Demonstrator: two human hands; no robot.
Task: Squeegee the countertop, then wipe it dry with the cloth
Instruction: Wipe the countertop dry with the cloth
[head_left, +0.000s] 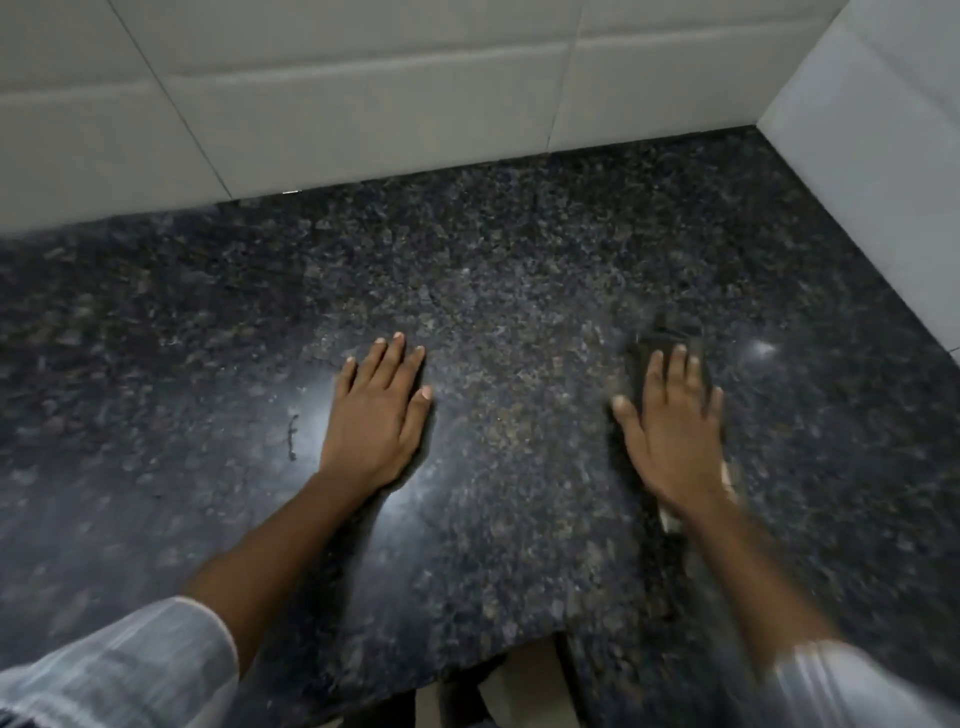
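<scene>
Right hand (670, 431) presses flat, fingers straight, on the dark cloth (670, 338); left hand (376, 410) rests flat, empty, left of the cloth on the countertop (519, 260). We judge drying under way; next, sweep toward unwiped stone.

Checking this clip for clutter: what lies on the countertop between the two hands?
Head view: only bare countertop between left hand and right hand, which presses the cloth.

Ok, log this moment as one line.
phase: wiping | right hand: flat on cloth | left hand: flat on countertop
</scene>
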